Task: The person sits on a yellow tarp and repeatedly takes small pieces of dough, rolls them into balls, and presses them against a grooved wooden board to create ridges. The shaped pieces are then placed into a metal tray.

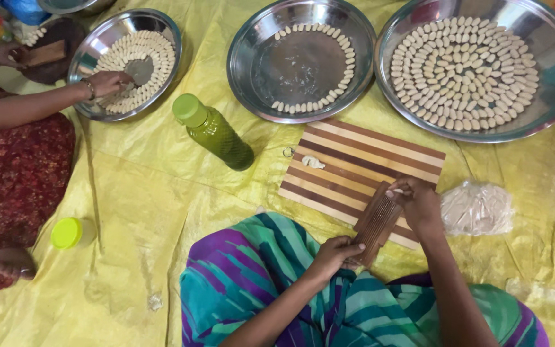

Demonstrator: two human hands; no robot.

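The left hand point(335, 252) grips the lower end of a small ridged brown wooden paddle point(376, 222), its long axis running from 7 to 1 o'clock across the striped wooden cutting board point(354, 160). The right hand point(419, 202), fingers closed together, presses on the paddle's upper end.

Brown ridged wooden paddle point(376, 223), tilted on striped cutting board point(361, 170), small dough pc at its top end

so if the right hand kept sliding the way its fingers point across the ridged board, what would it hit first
The right hand points up and left along the striped cutting board. First in that line is probably the small shaped dough piece lying on it, though the exact heading is hard to judge. The left hand steadies the ridged wooden paddle.
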